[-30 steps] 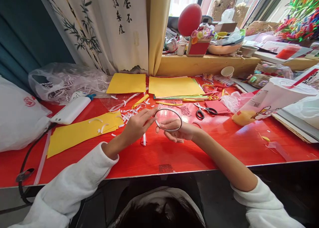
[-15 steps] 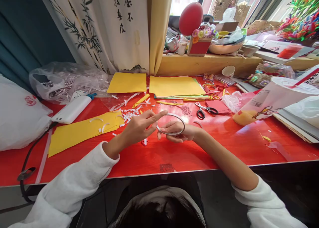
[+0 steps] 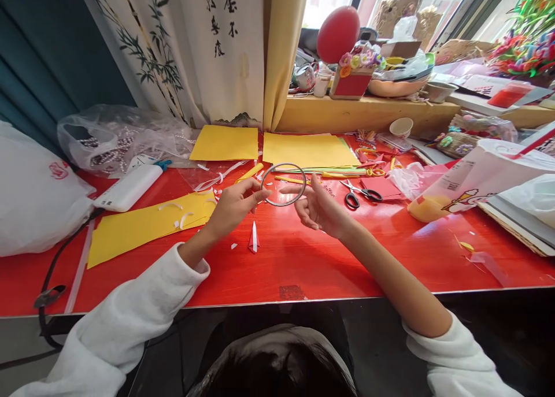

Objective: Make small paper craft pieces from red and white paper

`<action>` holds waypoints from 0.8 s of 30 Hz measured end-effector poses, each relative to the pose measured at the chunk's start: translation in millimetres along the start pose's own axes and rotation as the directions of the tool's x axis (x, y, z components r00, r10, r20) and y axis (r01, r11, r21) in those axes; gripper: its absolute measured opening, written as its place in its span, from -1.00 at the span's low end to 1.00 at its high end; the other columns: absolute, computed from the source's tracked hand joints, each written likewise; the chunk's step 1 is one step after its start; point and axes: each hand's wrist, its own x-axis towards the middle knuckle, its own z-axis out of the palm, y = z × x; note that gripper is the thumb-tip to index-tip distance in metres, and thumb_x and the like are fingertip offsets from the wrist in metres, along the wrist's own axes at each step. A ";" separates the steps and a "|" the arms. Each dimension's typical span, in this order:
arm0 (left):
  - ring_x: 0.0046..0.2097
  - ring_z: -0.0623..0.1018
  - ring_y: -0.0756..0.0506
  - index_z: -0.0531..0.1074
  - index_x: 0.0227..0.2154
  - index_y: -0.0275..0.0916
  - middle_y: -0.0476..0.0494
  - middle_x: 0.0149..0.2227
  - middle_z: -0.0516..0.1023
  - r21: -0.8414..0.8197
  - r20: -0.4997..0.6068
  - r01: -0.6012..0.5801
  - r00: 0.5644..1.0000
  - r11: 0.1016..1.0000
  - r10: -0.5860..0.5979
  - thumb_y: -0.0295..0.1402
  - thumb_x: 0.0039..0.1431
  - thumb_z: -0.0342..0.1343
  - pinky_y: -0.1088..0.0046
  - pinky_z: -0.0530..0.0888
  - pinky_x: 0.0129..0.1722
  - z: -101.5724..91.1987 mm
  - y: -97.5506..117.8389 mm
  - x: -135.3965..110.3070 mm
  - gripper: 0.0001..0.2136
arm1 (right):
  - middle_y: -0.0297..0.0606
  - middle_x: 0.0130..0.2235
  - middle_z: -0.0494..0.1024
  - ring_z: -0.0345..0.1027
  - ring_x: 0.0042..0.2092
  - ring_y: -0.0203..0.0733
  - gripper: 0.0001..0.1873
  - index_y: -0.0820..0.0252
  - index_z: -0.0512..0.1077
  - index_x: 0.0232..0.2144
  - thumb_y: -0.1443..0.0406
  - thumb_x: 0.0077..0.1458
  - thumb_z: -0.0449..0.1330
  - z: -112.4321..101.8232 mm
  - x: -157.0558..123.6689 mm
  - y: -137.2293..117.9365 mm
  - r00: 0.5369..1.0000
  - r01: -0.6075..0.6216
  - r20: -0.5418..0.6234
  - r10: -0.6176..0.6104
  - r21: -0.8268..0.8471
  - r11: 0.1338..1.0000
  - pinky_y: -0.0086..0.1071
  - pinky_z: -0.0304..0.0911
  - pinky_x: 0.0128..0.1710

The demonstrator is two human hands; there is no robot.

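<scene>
A thin grey ring, like a narrow roll of tape (image 3: 277, 204), is held up above the red table, its round face towards me. My left hand (image 3: 238, 205) pinches its left edge between thumb and fingers. My right hand (image 3: 324, 210) is at the ring's right side, thumb raised and index finger stretched left, the other fingers loosely bent. That index fingertip overlaps the ring; whether it touches is unclear. Beneath the hands lies a small folded red and white paper piece (image 3: 254, 238). Black-handled scissors (image 3: 352, 199) lie open beyond my right hand.
Yellow paper strips (image 3: 143, 226) lie at left, with yellow sheets (image 3: 310, 149) at the back. A white power bank (image 3: 129, 189) is near plastic bags. On the right a tilted drink cup (image 3: 451, 180) stands close to my right forearm. White paper scraps are scattered about.
The ring has moved left and up, off the right hand, and turned to face me more. My left hand now pinches its edge. My right hand has turned, thumb up.
</scene>
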 end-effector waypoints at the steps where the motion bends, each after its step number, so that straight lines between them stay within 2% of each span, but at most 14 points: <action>1: -0.55 0.31 0.09 0.34 -0.46 -0.26 0.07 -0.60 0.30 -0.099 0.025 0.035 0.999 0.994 -0.032 -0.13 0.12 0.13 0.55 0.26 -0.50 -0.2 0.2 0.6 -0.73 | -0.48 -0.71 0.29 0.04 -0.76 -0.44 -0.45 0.20 0.35 -0.15 -0.11 0.19 -0.11 0.5 -0.7 -1.1 0.998 0.061 -0.030 -0.062 -0.024 0.998 -0.55 -0.08 -0.77; 4: -0.55 0.32 0.12 0.31 -0.49 -0.28 0.06 -0.56 0.33 -0.364 0.097 0.091 0.994 0.927 -0.060 -0.18 0.08 0.19 0.57 0.28 -0.51 1.6 0.1 1.7 -0.73 | -0.50 -0.73 0.25 0.02 -0.76 -0.45 -0.61 0.21 0.34 -0.34 -0.01 0.17 0.05 3.0 -0.5 1.9 0.982 0.139 -0.110 -0.156 -0.151 0.979 -0.55 -0.11 -0.77; 7: -0.55 0.33 0.14 0.31 -0.50 -0.30 0.02 -0.45 0.40 -0.538 0.160 0.146 0.985 0.830 -0.070 -0.21 0.05 0.22 0.59 0.29 -0.55 4.2 -1.7 1.8 -0.72 | -0.49 -0.72 0.23 -0.03 -0.73 -0.47 -0.60 0.24 0.35 -0.40 0.00 0.17 0.05 5.0 3.9 12.4 0.976 0.116 -0.155 -0.152 -0.219 0.969 -0.54 -0.16 -0.74; 11: -0.60 0.32 0.16 0.33 -0.50 -0.31 0.02 -0.44 0.41 -0.607 0.232 0.228 0.967 0.761 -0.104 -0.19 0.04 0.23 0.59 0.29 -0.60 5.5 -7.1 2.1 -0.72 | -0.54 -0.74 0.07 -0.19 -0.68 -0.48 -0.59 0.27 0.37 -0.46 0.02 0.16 0.07 4.7 8.3 23.4 0.964 0.166 -0.173 -0.204 -0.214 0.963 -0.50 -0.27 -0.68; 15: -0.63 0.30 0.17 0.33 -0.50 -0.30 0.01 -0.44 0.42 -0.616 0.219 0.247 0.966 0.749 -0.139 -0.21 0.03 0.24 0.58 0.31 -0.63 6.2 -9.4 2.6 -0.73 | -0.52 -0.75 0.06 -0.20 -0.68 -0.46 -0.56 0.29 0.42 -0.47 0.03 0.19 0.04 4.1 4.6 19.8 0.946 0.209 -0.174 -0.273 -0.316 0.925 -0.48 -0.26 -0.66; 18: -0.60 0.33 0.14 0.35 -0.48 -0.29 -0.01 -0.43 0.45 -0.583 0.174 0.244 0.969 0.775 -0.174 -0.20 0.03 0.23 0.57 0.35 -0.62 5.8 -5.5 4.0 -0.74 | -0.47 -0.72 0.18 -0.04 -0.69 -0.45 -0.54 0.29 0.48 -0.34 0.02 0.20 0.01 7.8 0.1 14.3 0.927 0.217 -0.187 -0.325 -0.439 0.872 -0.49 -0.13 -0.67; 21: -0.51 0.41 0.11 0.41 -0.47 -0.31 -0.05 -0.42 0.49 -0.524 0.085 0.203 0.979 0.827 -0.186 -0.21 0.02 0.24 0.58 0.38 -0.58 -5.1 0.8 9.6 -0.76 | -0.38 -0.59 0.37 0.13 -0.65 -0.43 -0.48 0.26 0.44 -0.09 -0.01 0.21 -0.03 13.6 -1.6 14.0 0.934 0.210 -0.161 -0.320 -0.479 0.853 -0.50 0.02 -0.65; 22: -0.47 0.44 0.10 0.43 -0.45 -0.30 -0.06 -0.38 0.52 -0.506 0.038 0.180 0.982 0.844 -0.187 -0.23 0.02 0.25 0.57 0.40 -0.55 -12.9 1.9 12.6 -0.78 | -0.36 -0.55 0.40 0.17 -0.64 -0.42 -0.45 0.25 0.40 -0.01 -0.02 0.22 -0.06 14.5 -1.3 14.7 0.942 0.200 -0.148 -0.301 -0.472 0.858 -0.50 0.05 -0.64; 24: -0.46 0.46 0.10 0.42 -0.42 -0.27 0.01 -0.39 0.54 -0.524 -0.170 0.108 0.959 0.845 -0.228 -0.27 0.02 0.25 0.58 0.42 -0.52 -35.5 0.7 19.2 -0.82 | -0.35 -0.53 0.42 0.22 -0.62 -0.41 -0.41 0.24 0.32 0.10 -0.02 0.23 -0.10 12.1 0.7 14.7 0.951 0.176 -0.145 -0.274 -0.475 0.862 -0.50 0.10 -0.63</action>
